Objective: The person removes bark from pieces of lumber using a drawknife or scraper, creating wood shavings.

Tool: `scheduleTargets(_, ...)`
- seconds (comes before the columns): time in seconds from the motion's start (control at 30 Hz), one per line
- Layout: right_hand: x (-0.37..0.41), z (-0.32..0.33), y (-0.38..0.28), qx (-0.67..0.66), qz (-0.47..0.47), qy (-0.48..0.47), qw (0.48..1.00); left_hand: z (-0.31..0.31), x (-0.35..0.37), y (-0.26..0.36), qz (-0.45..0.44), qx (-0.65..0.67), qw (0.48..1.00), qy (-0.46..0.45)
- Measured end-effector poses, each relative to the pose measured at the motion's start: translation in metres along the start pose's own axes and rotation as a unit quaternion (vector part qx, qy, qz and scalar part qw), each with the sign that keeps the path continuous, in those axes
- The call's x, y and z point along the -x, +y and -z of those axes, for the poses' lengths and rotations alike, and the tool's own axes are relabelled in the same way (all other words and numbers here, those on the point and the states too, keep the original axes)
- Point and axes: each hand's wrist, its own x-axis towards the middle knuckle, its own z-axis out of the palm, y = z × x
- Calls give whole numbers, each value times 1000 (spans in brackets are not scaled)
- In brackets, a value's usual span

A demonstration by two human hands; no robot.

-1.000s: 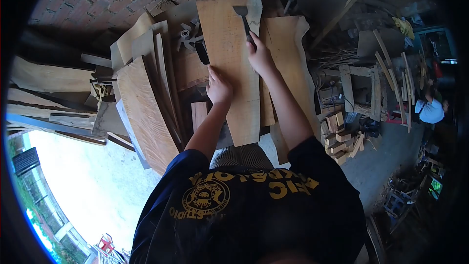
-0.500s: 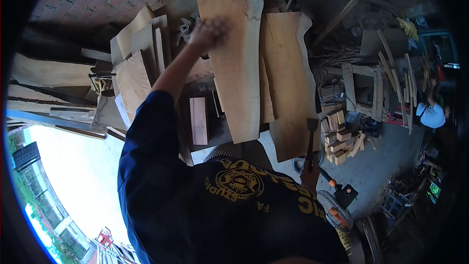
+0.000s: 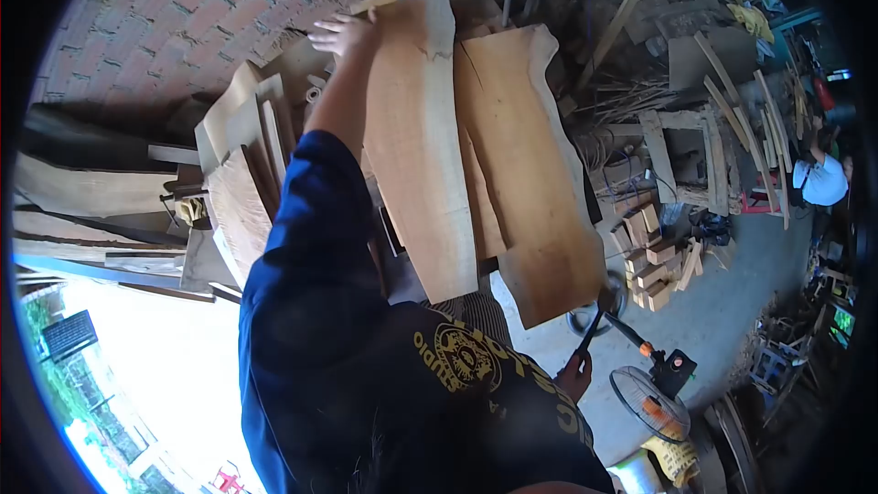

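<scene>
My left arm reaches far forward, and my left hand (image 3: 343, 35) has its fingers stretched out at the far left edge of a long wooden slab (image 3: 416, 146) with a pale live edge. My right hand (image 3: 574, 375) is low at my right side, closed round the dark handle of what looks like a flat-bladed scraper (image 3: 593, 329). Its tip points forward, near the close end of a second live-edge slab (image 3: 530, 174). The two slabs lie side by side, with a narrower board (image 3: 482, 201) showing between them.
Boards lean in a stack (image 3: 242, 210) on the left, before a brick wall (image 3: 210, 27). On the right are a pile of cut wood blocks (image 3: 654, 265), a fan (image 3: 649, 402) and long thin strips (image 3: 750, 137). A person (image 3: 820, 178) in a light top is at the far right.
My left hand has moved from the slab's surface to its far left edge, fingers now spread. My right hand and the scraper have moved lower. The view has shifted.
</scene>
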Motion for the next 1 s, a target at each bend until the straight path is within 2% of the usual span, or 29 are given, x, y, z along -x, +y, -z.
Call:
scheduleTargets(0.1, 1, -9, -12, -49, -6, 12, 999, 16, 17, 53, -62, -11, 998, -3)
scheduleTargets(0.13, -3, -10, -15, -39, -13, 8, 999, 15, 26, 63, -265, 69, 962, -20)
scheduleTargets(0.17, -8, -13, -16, -43, -11, 8, 999, 10, 31, 69, -457, 145, 877, -39)
scheduleTargets(0.2, -10, -13, -15, -23, 1, -11, 1000, -10, 12, 53, -457, 145, 876, -39)
scheduleTargets(0.27, -19, -4, -10, 12, 9, -49, 999, -60, -30, 9, -342, 215, 909, -98)
scheduleTargets(0.3, -21, -3, -8, 15, 9, -48, 999, -7, -14, 17, -28, 65, 995, -75)
scheduleTargets(0.33, -22, -4, -8, 16, 15, -55, 998, 23, -7, 22, 314, 29, 945, -89)
scheduleTargets(0.4, -26, -7, -2, 2, 27, -61, 998, 6, -11, 14, 526, 96, 845, -33)
scheduleTargets(0.43, -28, -9, 2, 4, 23, -58, 998, -8, -2, 15, 525, 94, 845, -37)
scheduleTargets(0.47, -30, -13, 2, -9, 19, -54, 998, -21, 13, 22, 361, 23, 932, -17)
scheduleTargets(0.5, -32, -16, 1, -22, 13, -48, 999, -29, 31, 29, 180, -47, 983, 2)
scheduleTargets(0.53, -35, -20, 1, -35, 15, -58, 998, -23, 63, 52, 72, 30, 997, -14)
scheduleTargets(0.57, -36, -22, -2, -44, 13, -67, 997, -26, 100, 77, -10, -13, 1000, -25)
scheduleTargets(0.6, -28, -25, -18, -33, 2, -72, 997, -29, 140, 101, -67, -44, 996, -40)
scheduleTargets(0.63, -22, -31, -33, -25, -8, -78, 997, -34, 186, 119, -126, 36, 990, -57)
scheduleTargets(0.67, -22, -35, -34, -32, 10, -90, 995, -31, 235, 136, -205, 1, 975, -84)
scheduleTargets(0.7, -23, -37, -34, -41, 33, -102, 993, -32, 280, 148, -285, 36, 949, -127)
scheduleTargets(0.73, -20, -40, -37, -26, 36, -101, 994, -56, 325, 154, -360, 44, 929, -76)
scheduleTargets(0.77, -17, -44, -41, -12, 41, -100, 994, -42, 354, 161, -418, 133, 885, -157)
scheduleTargets(0.8, -15, -47, -47, 0, 32, -123, 992, -28, 375, 160, -484, 151, 822, -260)
scheduleTargets(0.83, -13, -49, -49, 5, 16, -137, 990, -32, 380, 154, -489, 154, 817, -263)
scheduleTargets(0.9, -7, -51, -56, 46, 16, -202, 978, -45, 382, 138, -560, 268, 781, -67)
scheduleTargets(0.93, -3, -56, -59, 67, 39, -242, 967, -48, 372, 132, -470, 66, 880, 8)
scheduleTargets(0.97, 1, -57, -66, 97, 63, -298, 948, -53, 353, 126, -349, -142, 923, 82)
scheduleTargets(1.0, -1, -63, -56, 113, 95, -326, 934, -55, 324, 111, -231, -291, 917, 145)
